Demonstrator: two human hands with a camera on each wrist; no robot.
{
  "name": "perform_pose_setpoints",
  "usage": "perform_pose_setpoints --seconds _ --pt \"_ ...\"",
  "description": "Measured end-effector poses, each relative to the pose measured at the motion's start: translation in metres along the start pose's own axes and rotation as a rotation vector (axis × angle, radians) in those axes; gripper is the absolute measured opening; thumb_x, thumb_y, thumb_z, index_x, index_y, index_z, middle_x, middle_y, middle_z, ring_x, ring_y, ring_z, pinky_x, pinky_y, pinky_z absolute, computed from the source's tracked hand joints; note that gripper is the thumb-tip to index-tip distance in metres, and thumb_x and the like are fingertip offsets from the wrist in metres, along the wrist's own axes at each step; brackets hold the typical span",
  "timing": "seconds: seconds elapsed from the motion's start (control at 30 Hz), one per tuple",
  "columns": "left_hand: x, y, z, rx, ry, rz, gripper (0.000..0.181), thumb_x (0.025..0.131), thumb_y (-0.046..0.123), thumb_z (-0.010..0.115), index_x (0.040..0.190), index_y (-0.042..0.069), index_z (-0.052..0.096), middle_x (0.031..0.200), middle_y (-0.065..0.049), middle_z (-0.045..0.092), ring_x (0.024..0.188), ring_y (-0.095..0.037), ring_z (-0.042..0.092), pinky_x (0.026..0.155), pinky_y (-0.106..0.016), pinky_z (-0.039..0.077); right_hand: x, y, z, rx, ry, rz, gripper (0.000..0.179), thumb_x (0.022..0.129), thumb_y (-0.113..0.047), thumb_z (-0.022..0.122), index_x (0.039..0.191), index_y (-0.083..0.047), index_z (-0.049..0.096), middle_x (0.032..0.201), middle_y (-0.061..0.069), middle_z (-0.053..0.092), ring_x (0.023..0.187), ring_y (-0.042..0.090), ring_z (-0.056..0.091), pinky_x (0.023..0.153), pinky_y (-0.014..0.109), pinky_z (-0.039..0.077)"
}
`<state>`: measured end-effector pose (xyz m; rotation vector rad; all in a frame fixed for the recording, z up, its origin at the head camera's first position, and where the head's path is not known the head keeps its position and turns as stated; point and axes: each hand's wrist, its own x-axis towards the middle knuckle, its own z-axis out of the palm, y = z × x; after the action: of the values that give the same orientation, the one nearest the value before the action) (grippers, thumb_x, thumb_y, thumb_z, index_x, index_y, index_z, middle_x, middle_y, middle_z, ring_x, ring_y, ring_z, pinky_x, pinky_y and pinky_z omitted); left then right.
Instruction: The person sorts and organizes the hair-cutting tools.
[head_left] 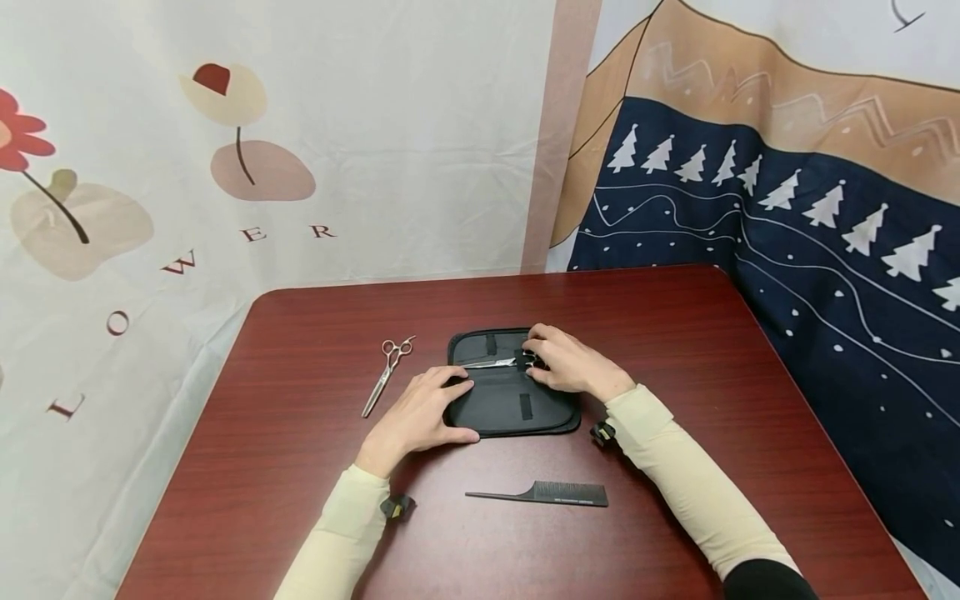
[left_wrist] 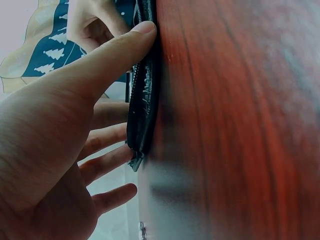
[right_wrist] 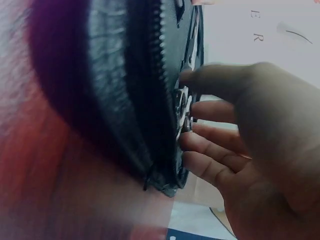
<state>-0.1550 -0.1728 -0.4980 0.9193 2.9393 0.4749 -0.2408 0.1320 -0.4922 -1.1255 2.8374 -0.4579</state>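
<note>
A black zip case (head_left: 487,408) lies open on the table, its elastic loops facing up. Across its middle a pair of hairdressing scissors (head_left: 493,364) runs under a black strap, blades to the left. My right hand (head_left: 573,362) holds the scissors by their finger rings (right_wrist: 181,107), fingers and thumb bent over them. The case's left side is steadied by my left hand (head_left: 420,408). In the left wrist view, the left thumb (left_wrist: 125,50) rests along the zipped edge (left_wrist: 145,95), with the other fingers extended and spread at the case's side.
Left of the case lies a second pair of silver hairdressing scissors (head_left: 386,379), rings away from me. A black tail comb (head_left: 570,493) lies in front of the case, its thin tail to the left. The red-brown table (head_left: 300,367) meets printed cloth hangings (head_left: 420,167) behind.
</note>
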Motion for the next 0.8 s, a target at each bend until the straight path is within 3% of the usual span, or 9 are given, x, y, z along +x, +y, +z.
perform_pose_setpoints --seconds 0.2,0.47,0.6,0.8 --pt "0.001 0.000 0.000 -0.008 -0.004 -0.001 0.086 0.085 0.053 0.097 0.150 0.003 0.072 0.157 -0.015 0.064 0.150 -0.039 0.059 0.119 -0.062 0.052 -0.008 0.004 0.000 0.049 0.035 -0.009 0.063 0.103 -0.037 0.082 0.153 -0.003 0.067 0.155 0.016 0.062 0.139 0.033 0.060 0.120 0.053 0.053" --pt "0.001 0.000 0.001 -0.011 0.002 0.002 0.086 0.085 0.053 0.098 0.149 0.002 0.072 0.157 -0.015 0.065 0.149 -0.039 0.059 0.118 -0.062 0.053 -0.020 0.008 -0.001 0.143 0.046 0.012 0.093 0.098 -0.057 0.083 0.172 -0.014 0.047 0.180 0.017 0.041 0.169 0.039 0.037 0.139 0.065 0.030" --pt "0.001 0.000 0.001 -0.015 0.003 0.001 0.085 0.085 0.053 0.098 0.149 0.002 0.072 0.156 -0.015 0.065 0.149 -0.039 0.059 0.118 -0.062 0.053 -0.027 0.010 -0.001 0.176 0.053 0.016 0.099 0.097 -0.060 0.083 0.176 -0.018 0.040 0.185 0.017 0.033 0.174 0.044 0.028 0.142 0.068 0.021" --pt "0.002 0.001 0.001 -0.017 -0.003 -0.005 0.085 0.085 0.052 0.098 0.149 0.002 0.072 0.156 -0.015 0.065 0.149 -0.040 0.059 0.119 -0.062 0.052 -0.042 0.015 0.000 0.186 0.063 0.026 0.100 0.097 -0.060 0.082 0.177 -0.017 0.039 0.187 0.017 0.028 0.175 0.048 0.021 0.142 0.070 0.018"
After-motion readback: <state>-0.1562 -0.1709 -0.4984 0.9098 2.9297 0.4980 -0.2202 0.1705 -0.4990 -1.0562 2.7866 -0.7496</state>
